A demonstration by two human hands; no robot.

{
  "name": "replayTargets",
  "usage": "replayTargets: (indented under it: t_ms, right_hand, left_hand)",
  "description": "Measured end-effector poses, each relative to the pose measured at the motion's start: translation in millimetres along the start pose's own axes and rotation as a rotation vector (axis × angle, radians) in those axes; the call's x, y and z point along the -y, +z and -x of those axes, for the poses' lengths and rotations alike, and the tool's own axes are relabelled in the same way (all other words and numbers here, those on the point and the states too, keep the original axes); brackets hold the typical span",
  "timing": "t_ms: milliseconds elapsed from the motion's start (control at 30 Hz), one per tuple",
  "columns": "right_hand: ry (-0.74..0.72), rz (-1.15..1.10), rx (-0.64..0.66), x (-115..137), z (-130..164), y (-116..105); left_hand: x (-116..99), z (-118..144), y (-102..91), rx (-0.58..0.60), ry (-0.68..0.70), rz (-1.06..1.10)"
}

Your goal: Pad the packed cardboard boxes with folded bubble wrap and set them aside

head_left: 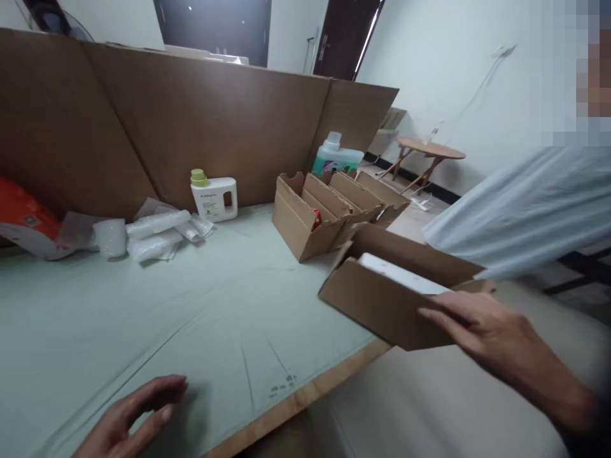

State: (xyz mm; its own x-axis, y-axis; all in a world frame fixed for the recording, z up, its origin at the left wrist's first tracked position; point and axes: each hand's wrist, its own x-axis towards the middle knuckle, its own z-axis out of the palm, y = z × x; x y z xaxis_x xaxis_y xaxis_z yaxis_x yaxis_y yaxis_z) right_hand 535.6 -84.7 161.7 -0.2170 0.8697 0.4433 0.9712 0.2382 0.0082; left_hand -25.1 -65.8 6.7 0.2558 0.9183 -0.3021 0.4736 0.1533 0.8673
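Nearest the lens, the left hand (131,416) hovers just over the pale green table cover (143,318) with fingers loosely spread and nothing in it, while the right hand (482,331) grips the near wall of an open cardboard box (377,302) at the table's edge, a white flat item (405,275) lying inside. Judging by this, the box is being taken in hand (a co-worker's pale sleeve (525,210) hangs just beyond it), and moving it calls for a firmer two-handed hold. Behind stand more open cartons (310,222), a white bottle (216,198), a teal bottle (337,156), bubble wrap (153,232) and a cardboard screen (191,114), none crowding the hands.
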Motion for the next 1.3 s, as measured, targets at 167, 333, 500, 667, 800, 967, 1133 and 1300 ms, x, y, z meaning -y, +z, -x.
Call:
replayTargets:
  t_ms: [167,333,500,667,800,967,1133,1300]
  right_hand:
    - [-0.285,-0.191,0.039,120.2,-42.6,26.1]
    - [-0.467,-0.292,0.004,177.8,-81.3,52.2]
    - [-0.327,-0.302,-0.136,151.4,-66.1,55.7]
    - [0.138,-0.433,-0.126,124.0,-29.3,100.1]
    - [0.337,-0.639,0.123,142.5,-33.9,148.6]
    - [0.377,-0.754,0.082,181.3,-68.8,172.0]
    - [0.300,-0.866,0.071,197.3,-94.2,184.7]
    - [0.322,-0.923,0.190,176.7,-85.8,196.8]
  left_hand:
    - [-44.8,-11.8,31.7,-0.081,0.222,-0.065]
    - [-48.3,-23.9,39.7,-0.246,0.320,-0.052]
    - [-44.0,-29.7,38.8,-0.299,0.287,0.040]
    - [-50.4,-37.6,48.2,-0.294,0.357,0.081]
    - [-54.9,-43.4,46.9,-0.290,0.375,0.110]
    - [-60.3,-58.5,19.6,-0.357,0.321,0.133]
    - [-51.3,-68.0,-14.0,-0.391,0.272,0.168]
    - [-30.7,-76.2,-71.7,-0.252,0.342,-0.007]
